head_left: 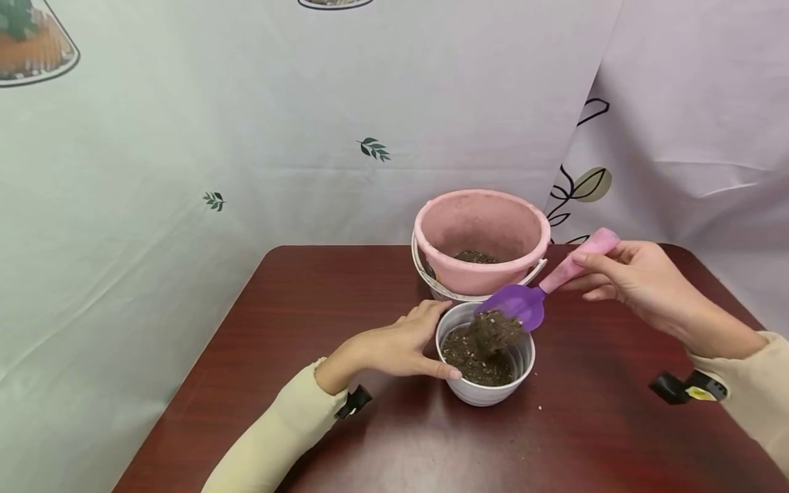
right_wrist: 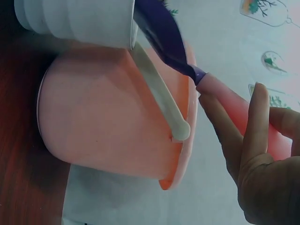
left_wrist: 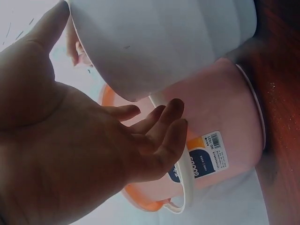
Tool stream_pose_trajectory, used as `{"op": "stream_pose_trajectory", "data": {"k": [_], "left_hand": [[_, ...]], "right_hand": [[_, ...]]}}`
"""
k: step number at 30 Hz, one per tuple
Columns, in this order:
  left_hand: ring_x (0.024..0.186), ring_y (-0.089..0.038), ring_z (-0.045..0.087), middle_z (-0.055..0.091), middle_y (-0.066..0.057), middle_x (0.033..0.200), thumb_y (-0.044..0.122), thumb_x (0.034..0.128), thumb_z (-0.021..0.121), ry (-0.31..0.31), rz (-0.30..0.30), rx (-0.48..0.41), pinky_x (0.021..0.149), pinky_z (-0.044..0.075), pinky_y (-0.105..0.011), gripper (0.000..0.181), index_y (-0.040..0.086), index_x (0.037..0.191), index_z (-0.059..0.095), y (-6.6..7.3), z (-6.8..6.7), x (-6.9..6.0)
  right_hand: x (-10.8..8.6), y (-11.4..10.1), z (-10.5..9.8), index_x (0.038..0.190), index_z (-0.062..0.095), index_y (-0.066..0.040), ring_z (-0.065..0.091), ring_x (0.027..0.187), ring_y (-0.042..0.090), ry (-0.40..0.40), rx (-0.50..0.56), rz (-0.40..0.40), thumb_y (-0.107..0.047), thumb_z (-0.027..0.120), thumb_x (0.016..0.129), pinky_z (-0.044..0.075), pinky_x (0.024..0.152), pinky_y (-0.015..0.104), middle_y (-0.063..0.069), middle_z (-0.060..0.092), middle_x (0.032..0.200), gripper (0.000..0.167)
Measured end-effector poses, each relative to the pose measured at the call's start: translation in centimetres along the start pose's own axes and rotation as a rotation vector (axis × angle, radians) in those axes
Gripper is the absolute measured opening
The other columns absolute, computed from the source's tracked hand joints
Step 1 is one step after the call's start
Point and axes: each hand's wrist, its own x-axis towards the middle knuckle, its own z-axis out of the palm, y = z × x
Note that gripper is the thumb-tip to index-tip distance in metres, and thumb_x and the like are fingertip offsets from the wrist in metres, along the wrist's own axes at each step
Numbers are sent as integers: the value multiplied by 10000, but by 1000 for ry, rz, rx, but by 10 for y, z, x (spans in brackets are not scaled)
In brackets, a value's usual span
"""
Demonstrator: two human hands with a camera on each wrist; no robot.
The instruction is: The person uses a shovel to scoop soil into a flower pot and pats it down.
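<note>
My right hand point(head_left: 644, 281) grips the pink handle of a small trowel point(head_left: 557, 274) with a purple blade. Its blade tilts down over a white plastic pot point(head_left: 490, 395), and dark soil point(head_left: 496, 332) slides off it onto the soil inside. My left hand point(head_left: 403, 342) holds the pot's left side, thumb at the near rim and fingers toward the far side. The left wrist view shows its fingers point(left_wrist: 171, 133) bent loosely beside the pot wall. Close behind the pot stands a pink bucket point(head_left: 481, 274) with soil at its bottom.
The bucket's white carrying handle point(head_left: 425, 270) hangs down its front. A few light crumbs point(head_left: 540, 408) lie on the dark red wooden table point(head_left: 296, 294), right of the pot. A pale printed cloth point(head_left: 277, 103) hangs behind the table.
</note>
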Motion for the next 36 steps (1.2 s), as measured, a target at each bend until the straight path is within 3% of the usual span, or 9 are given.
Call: {"op": "stream_pose_trajectory", "data": {"k": [6,12,19,22,24,27,30,33,36], "left_hand": [[1389,-223,283,267,-102,1523,517,856,729,-8,7,-2,1097,307,-512,999,122,1573,158,-1,0,0],[1403,-210,270,241,-97,1543,521,858,725,-12,5,-3,1092,307,-532,996,125,1575,159,-2,0,-1],[1398,-216,294,233,-88,1547,515,861,725,-16,-4,-17,1084,304,-549,973,140,1574,181,-5,1,0],[1387,-228,313,236,-88,1545,529,859,720,-19,-5,-4,1071,316,-536,969,144,1573,190,-6,2,1],[1387,-233,316,238,-86,1546,542,855,718,-23,-9,10,1072,317,-535,971,152,1574,196,-7,2,2],[1387,-245,318,245,-80,1548,573,847,709,-34,-20,40,1084,294,-571,976,194,1582,190,-10,0,2],[1394,-252,314,262,-82,1541,609,850,683,-56,-38,75,1095,257,-618,979,249,1591,156,-15,-5,0],[1407,-261,305,265,-97,1542,611,870,657,-62,-62,108,1105,256,-606,984,238,1601,112,-19,-15,-3],[1378,-297,363,260,-158,1521,577,899,644,-12,-105,113,1104,313,-533,968,228,1609,87,-20,-30,-4]], "right_hand": [[-2,-9,6,1050,727,-34,737,860,207,23,-162,-101,-49,598,986,578,629,347,92,760,939,145],[-2,-20,13,1035,650,28,687,1027,164,-47,-413,-262,-34,569,998,583,640,378,89,737,1069,108],[4,-13,14,1067,674,62,664,1059,161,-225,-311,-470,176,506,937,571,582,341,125,696,1128,241],[4,-10,15,1067,686,68,672,1027,164,-208,-344,-491,182,517,927,566,565,338,136,691,1130,247],[4,-11,16,1072,669,63,698,982,171,-193,-356,-449,144,516,951,561,551,347,131,719,1082,211],[7,-13,18,1077,623,62,728,906,232,-195,-257,-346,68,491,1000,566,558,363,171,738,1002,153],[16,-16,18,1072,580,97,721,890,330,-267,-21,-286,34,423,1037,580,607,364,263,713,978,173],[29,-25,14,1048,569,140,710,906,378,-319,201,-291,30,361,1054,585,656,368,320,686,1008,235],[46,-39,10,968,584,135,716,866,382,-235,272,-271,-10,379,1062,584,640,382,321,692,966,269]]}}
